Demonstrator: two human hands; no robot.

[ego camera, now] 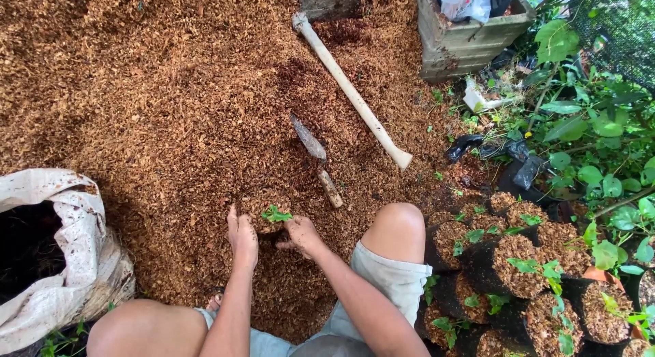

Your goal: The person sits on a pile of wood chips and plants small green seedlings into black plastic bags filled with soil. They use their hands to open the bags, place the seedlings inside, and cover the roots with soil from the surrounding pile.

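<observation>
Small seedling bag (267,217), filled with brown husk, green sprout on top, cupped between left hand (242,237) and right hand (300,235), both open-palmed against its sides, trowel (315,159) just beyond right hand.

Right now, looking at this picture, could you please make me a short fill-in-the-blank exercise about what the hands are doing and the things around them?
1. The left hand and the right hand press on either side of a small pot holding a green ____.
2. The trowel lies on the brown ____.
3. The long-handled hoe has a pale ____ handle.
4. The white sack lies to the person's ____.

Missing words: seedling; wood chips; wooden; left
</observation>
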